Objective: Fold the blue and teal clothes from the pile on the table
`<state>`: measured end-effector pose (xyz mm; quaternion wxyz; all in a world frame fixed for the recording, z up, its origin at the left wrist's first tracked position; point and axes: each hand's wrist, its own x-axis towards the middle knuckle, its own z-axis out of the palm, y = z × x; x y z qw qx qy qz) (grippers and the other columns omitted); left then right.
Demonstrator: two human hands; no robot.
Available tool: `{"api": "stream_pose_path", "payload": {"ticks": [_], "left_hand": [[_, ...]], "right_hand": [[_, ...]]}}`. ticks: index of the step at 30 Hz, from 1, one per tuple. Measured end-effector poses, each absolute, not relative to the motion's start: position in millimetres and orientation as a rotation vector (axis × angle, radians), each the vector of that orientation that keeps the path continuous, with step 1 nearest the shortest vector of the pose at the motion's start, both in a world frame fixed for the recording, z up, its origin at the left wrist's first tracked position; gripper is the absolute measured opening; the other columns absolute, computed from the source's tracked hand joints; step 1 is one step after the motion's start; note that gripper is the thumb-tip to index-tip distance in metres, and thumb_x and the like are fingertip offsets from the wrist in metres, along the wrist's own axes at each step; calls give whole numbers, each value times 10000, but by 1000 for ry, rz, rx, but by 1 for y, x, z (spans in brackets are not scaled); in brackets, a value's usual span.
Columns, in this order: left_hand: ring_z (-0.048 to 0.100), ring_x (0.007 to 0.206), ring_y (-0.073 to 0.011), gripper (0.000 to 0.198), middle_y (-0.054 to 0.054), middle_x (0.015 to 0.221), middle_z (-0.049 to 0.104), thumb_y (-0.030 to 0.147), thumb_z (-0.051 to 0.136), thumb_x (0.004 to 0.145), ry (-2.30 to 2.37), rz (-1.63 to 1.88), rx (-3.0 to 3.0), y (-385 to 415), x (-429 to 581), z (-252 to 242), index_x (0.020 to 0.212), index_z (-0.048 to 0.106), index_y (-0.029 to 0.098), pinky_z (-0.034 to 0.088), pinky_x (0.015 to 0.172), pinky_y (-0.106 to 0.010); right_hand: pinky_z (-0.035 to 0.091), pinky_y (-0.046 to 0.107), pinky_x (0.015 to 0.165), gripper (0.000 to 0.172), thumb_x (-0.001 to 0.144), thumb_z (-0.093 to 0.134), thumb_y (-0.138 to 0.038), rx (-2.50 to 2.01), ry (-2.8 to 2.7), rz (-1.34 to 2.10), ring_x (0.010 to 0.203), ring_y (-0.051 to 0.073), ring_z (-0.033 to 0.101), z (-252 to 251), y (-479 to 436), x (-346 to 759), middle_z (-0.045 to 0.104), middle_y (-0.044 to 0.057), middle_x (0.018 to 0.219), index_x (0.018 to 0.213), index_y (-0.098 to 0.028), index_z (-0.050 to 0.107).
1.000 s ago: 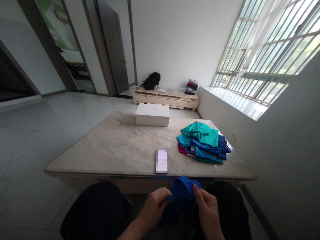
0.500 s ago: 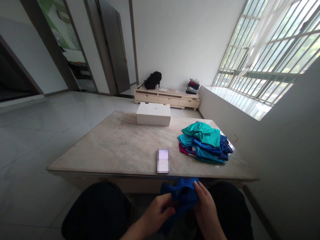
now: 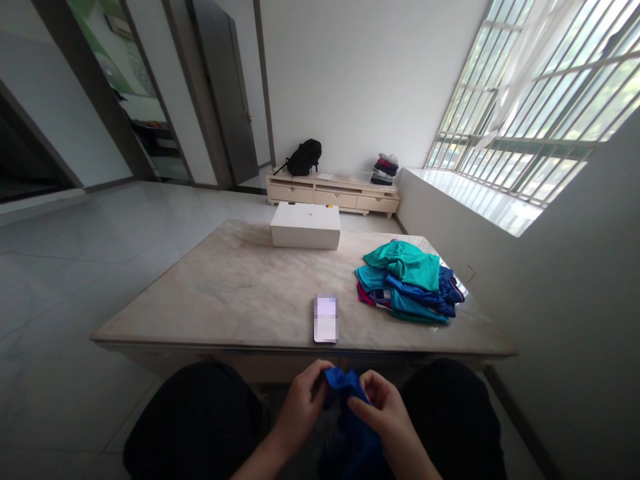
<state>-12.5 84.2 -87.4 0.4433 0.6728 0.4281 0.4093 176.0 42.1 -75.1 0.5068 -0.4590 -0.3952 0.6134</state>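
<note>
A: What do the hands hold?

B: The left hand [image 3: 300, 403] and the right hand [image 3: 387, 417] both have their grip closed on a blue cloth [image 3: 350, 427], bunched between them over the lap, just below the worktop [image 3: 240, 293] edge.

A: And on the worktop?

B: A phone [image 3: 326, 319] lies near the front edge. To its right sits a pile of teal and blue clothes [image 3: 407, 283]; a white box [image 3: 305, 226] stands at the far side.
</note>
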Motion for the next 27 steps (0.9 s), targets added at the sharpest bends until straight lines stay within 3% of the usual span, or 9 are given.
{"api": "stream_pose_path", "payload": {"ticks": [3, 8, 12, 16, 21, 25, 27], "left_hand": [[680, 968, -275, 237, -91, 1013, 738, 342, 534, 955, 1171, 1103, 1552, 91, -17, -90, 1059, 681, 188, 497, 884, -352], [674, 822, -248, 275, -82, 951, 736, 333, 534, 899, 1240, 1193, 1424, 96, -23, -89, 1040, 702, 167, 522, 767, -326], [666, 772, -226, 299, -73, 916, 746, 377, 588, 880, 1201, 1224, 1361, 100, -30, -84, 1021, 728, 154, 513, 721, -293], [645, 730, -201, 339, -53, 875, 745, 423, 655, 857, 1258, 1324, 1216, 109, -47, -80, 1041, 742, 152, 497, 672, -261], [586, 621, -160, 382, -11, 781, 712, 457, 730, 801, 1276, 1455, 1040, 116, -64, -73, 1046, 731, 163, 465, 570, -223], [567, 620, -147, 326, -5, 756, 698, 414, 754, 774, 1243, 1492, 1032, 114, -67, -69, 983, 741, 164, 456, 560, -205], [571, 635, -149, 298, -13, 768, 695, 399, 762, 773, 1185, 1436, 1054, 110, -66, -68, 954, 742, 162, 453, 556, -202]], "right_hand": [[203, 222, 525, 382, 765, 826, -437, -1242, -1139, 1316, 540, 81, 257, -79, 44, 180, 357, -103, 560, 764, -190, 534], [283, 253, 568, 185, 841, 684, -355, -1566, -1400, 948, 560, 121, 354, -86, 46, 199, 350, -87, 589, 840, -183, 616], [331, 276, 598, 254, 873, 626, -381, -1679, -1505, 846, 568, 146, 413, -85, 48, 220, 368, -75, 605, 984, -167, 705], [402, 286, 665, 349, 847, 690, -408, -1689, -1593, 880, 662, 177, 528, -71, 48, 238, 525, -31, 685, 1110, -186, 751], [475, 288, 808, 672, 675, 861, -303, -1649, -1764, 1094, 920, 251, 676, -49, 40, 237, 745, 16, 1037, 1329, -301, 702], [495, 285, 798, 398, 816, 661, -203, -1674, -1876, 1167, 897, 262, 741, -51, 38, 230, 810, -11, 961, 1175, -314, 795], [502, 277, 753, 381, 864, 573, -192, -1689, -1900, 1161, 845, 253, 757, -56, 38, 231, 817, -10, 904, 1139, -304, 812]]}}
